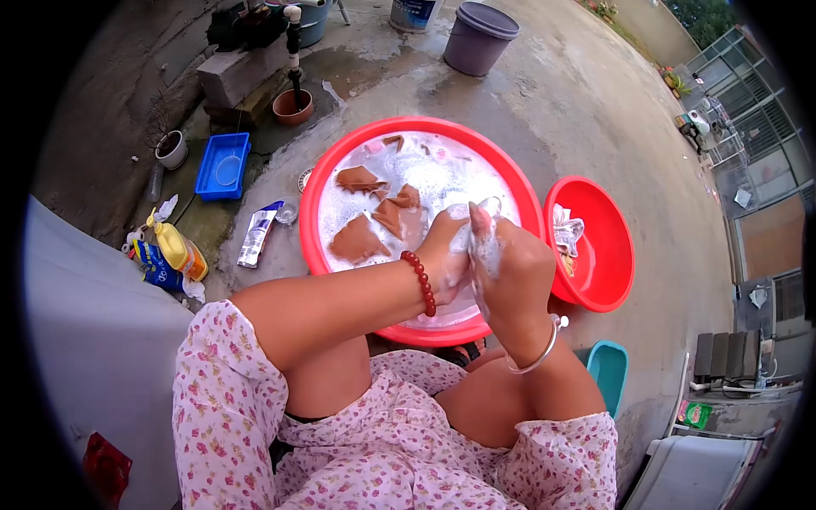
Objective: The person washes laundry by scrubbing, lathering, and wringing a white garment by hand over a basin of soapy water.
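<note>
A large red basin (314, 191) holds foamy water, with brown cloth (359, 240) showing in several places above the suds. Over its right part, my left hand (449, 259), wearing a red bead bracelet, is closed and pressed against my right hand. My right hand (517, 268), with a silver bangle at the wrist, is closed too, its fingers mostly hidden. Suds cover both hands. A small pale, wet bit (490, 206) shows just beyond them; I cannot make out what it is.
To the right stands a smaller red basin (614, 246) with a pale cloth (567, 231) inside. A teal basin (609, 370) is near my right knee. At left are a blue tray (223, 166) and a yellow bottle (180, 252). A purple bucket (480, 42) stands farther off.
</note>
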The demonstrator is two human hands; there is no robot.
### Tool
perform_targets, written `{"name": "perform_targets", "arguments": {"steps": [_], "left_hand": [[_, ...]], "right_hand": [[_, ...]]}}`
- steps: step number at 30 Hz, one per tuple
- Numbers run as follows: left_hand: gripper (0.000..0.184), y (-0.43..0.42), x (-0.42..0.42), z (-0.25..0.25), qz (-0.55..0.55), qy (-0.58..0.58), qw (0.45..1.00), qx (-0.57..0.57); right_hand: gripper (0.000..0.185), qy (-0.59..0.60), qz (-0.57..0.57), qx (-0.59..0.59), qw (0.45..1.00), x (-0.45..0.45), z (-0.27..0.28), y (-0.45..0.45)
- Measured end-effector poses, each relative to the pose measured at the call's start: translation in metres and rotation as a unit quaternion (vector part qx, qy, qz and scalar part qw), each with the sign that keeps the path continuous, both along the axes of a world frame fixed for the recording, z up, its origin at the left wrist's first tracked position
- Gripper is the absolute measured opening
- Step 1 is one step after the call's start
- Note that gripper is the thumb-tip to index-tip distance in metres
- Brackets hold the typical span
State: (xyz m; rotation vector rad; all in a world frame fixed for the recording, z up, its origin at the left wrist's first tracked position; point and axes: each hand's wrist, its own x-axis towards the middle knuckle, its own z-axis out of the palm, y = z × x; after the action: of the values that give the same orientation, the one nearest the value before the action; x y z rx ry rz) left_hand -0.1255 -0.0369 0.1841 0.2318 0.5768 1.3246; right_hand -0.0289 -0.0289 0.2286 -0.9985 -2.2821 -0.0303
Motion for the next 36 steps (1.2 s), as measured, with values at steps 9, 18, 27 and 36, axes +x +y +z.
{"name": "perform_targets", "arguments": {"steps": [9, 18, 27, 36], "left_hand": [[0.013, 0.001, 0.011, 0.002, 0.02, 0.032, 0.999, -0.004], [0.015, -0.004, 0.013, 0.01, 0.003, 0.037, 0.999, -0.03], [0.013, -0.004, 0.008, -0.001, 0.026, 0.087, 0.994, 0.059], [0.017, -0.006, 0.01, -0.001, 0.023, 0.122, 0.99, 0.067]], "right_hand": [[0.029, 0.017, -0.004, 0.041, 0.999, 0.003, -0.003, 0.011], [0.027, 0.005, -0.027, 0.048, 0.999, 0.007, -0.005, 0.017], [0.027, -0.01, -0.052, 0.059, 0.997, 0.007, -0.004, 0.026], [0.024, -0.019, -0.064, 0.031, 0.997, 0.01, -0.002, 0.033]]}}
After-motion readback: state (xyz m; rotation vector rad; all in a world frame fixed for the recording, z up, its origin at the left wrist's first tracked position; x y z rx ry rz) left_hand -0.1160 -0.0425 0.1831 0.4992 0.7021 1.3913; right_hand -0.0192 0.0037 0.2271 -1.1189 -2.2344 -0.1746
